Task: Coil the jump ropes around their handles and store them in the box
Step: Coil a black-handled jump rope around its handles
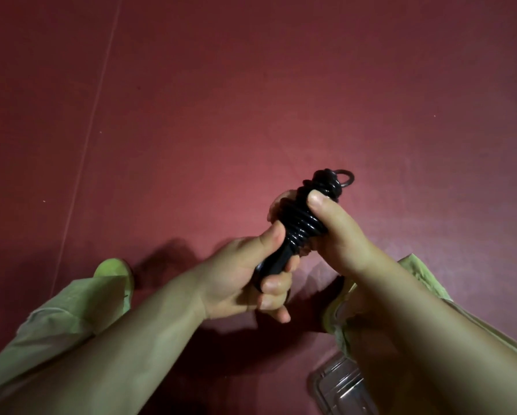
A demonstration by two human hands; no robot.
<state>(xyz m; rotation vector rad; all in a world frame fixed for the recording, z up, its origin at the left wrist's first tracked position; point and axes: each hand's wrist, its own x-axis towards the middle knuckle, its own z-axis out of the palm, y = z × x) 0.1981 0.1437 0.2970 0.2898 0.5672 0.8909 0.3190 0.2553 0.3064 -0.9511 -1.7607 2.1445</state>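
In the head view, the left hand (245,280) is gripping the bare lower end of the black handles (276,260), fingers curled round them. The right hand (330,232) is clasping the coiled jump rope (303,217) above, thumb pressing its turns. A clear box (341,384) is lying below the right forearm.

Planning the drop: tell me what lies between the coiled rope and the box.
Head view: the right hand and forearm cross between rope and box.
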